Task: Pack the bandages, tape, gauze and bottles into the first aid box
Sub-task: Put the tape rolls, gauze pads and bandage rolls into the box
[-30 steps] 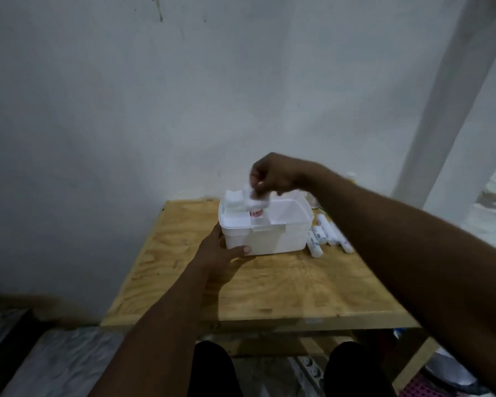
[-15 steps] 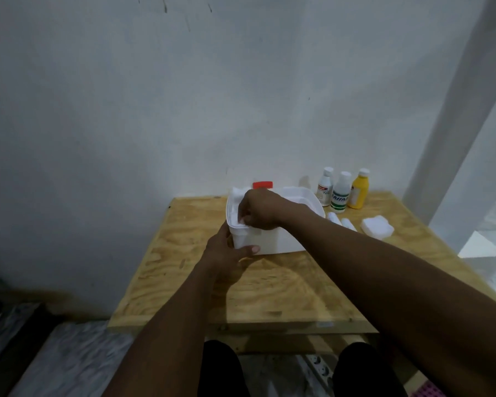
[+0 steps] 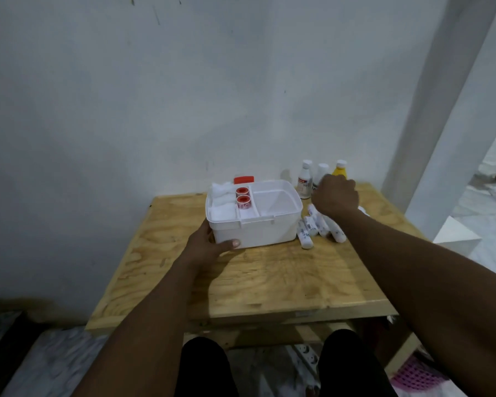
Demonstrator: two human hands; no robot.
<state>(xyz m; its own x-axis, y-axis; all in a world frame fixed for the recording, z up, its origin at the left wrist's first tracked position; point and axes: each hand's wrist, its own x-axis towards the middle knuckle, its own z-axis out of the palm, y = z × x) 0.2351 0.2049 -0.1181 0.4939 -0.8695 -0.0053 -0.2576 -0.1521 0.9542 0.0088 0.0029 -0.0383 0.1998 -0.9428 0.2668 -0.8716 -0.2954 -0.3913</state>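
Observation:
The white first aid box (image 3: 258, 233) stands open on the wooden table (image 3: 269, 276). White gauze (image 3: 222, 193) fills its left compartment, and two red tape rolls (image 3: 243, 197) sit in the narrow middle one. The large right compartment looks empty. My left hand (image 3: 209, 246) holds the box's front left corner. My right hand (image 3: 335, 196) hovers right of the box, above several white bandage rolls (image 3: 318, 224), fingers curled and hidden from view. Behind it stand a white bottle (image 3: 304, 180), a second white bottle (image 3: 322, 170) and a yellow bottle (image 3: 340, 169).
A red piece, perhaps the box's lid (image 3: 243, 179), shows behind the box by the wall. A white pillar (image 3: 447, 110) rises at the right. My knees (image 3: 269, 368) are under the table's front edge. A pink basket (image 3: 418, 376) lies on the floor.
My right hand has left the box's left compartment, where it put gauze, and moved right over the bandage rolls. The left hand has stayed on the box.

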